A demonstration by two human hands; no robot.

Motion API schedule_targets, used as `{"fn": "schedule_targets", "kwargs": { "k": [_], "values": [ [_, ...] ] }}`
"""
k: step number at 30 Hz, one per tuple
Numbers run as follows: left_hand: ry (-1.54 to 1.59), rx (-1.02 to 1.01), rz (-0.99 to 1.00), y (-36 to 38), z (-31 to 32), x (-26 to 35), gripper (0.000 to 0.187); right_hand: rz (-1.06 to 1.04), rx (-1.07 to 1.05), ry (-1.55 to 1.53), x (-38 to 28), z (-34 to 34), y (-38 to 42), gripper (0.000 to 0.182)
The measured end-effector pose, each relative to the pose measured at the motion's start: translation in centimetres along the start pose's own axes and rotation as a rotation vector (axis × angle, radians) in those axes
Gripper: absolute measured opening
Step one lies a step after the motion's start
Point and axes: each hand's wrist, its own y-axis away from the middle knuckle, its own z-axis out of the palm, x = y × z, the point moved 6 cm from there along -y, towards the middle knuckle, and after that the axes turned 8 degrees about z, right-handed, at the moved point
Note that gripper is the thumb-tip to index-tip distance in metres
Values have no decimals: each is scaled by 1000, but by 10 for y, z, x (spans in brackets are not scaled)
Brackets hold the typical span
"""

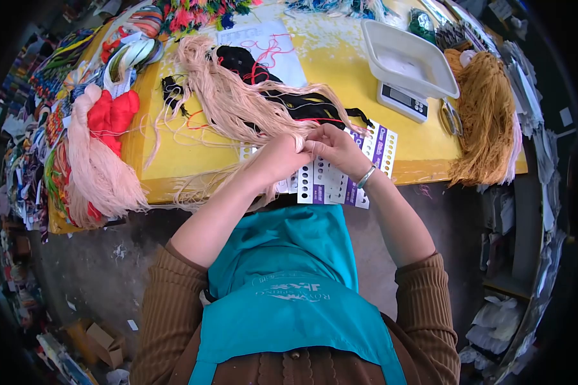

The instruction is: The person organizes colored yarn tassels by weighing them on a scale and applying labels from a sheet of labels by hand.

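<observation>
My left hand (277, 158) and my right hand (339, 150) meet over the near edge of the table, fingertips touching. The left one is closed on pale peach thread, part of it showing at the fingers. My right hand is closed in a pinch against it; what lies between those fingertips is too small to make out. Below them lie white and purple thread cards (319, 186) with rows of punched holes. A long loose bundle of peach thread (228, 106) spreads just beyond my hands, over black thread (241, 63) and some red strands.
A white plastic tray (408, 58) rests on a digital scale (401, 101) at the right. Scissors (453, 119) lie beside brown thread (485, 115). Peach (103, 173) and red skeins (114, 119) sit at the left. The yellow table (424, 151) ends near my apron.
</observation>
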Motion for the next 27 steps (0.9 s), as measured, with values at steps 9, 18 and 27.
{"fn": "schedule_targets", "kwargs": {
  "k": [9,18,27],
  "values": [
    [1125,492,-375,50,-137,-10,26,139,25,233,2,2,-2,28],
    [972,953,-202,123,-249,-60,16,115,15,241,5,2,-3,32],
    [1207,274,2,81,-61,45,45,-140,108,-166,-62,63,32,14]
  ]
}}
